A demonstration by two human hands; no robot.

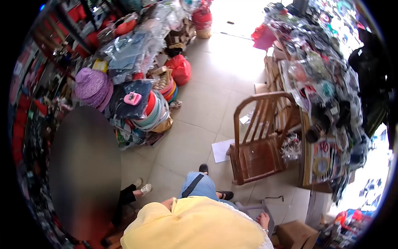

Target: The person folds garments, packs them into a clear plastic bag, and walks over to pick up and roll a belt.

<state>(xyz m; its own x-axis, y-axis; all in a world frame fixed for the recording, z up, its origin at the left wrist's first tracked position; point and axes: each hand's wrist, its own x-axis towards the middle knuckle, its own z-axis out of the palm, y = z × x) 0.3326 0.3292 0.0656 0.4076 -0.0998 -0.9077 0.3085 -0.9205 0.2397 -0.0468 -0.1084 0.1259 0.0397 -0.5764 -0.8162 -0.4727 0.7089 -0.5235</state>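
Observation:
My right hand (263,220) is low in the head view, beside my yellow top (190,224). It lies by the edge of a grey plastic seat (253,211), its fingers loosely bent and nothing visible in them. Of my left hand (168,203) only a small patch of skin shows at the front of the yellow top; the fingers are hidden by the cloth, so its grip is unclear. Just ahead are my legs in blue jeans (192,182) with a dark strap (193,185) across one thigh.
A brown wooden chair (259,157) stands ahead right, near white paper (222,150). Packed goods cover the right-hand table (306,145). On the left are a purple hat (93,87), stacked basins (153,116) and a person's shoe (146,189). A cardboard box (295,234) sits lower right.

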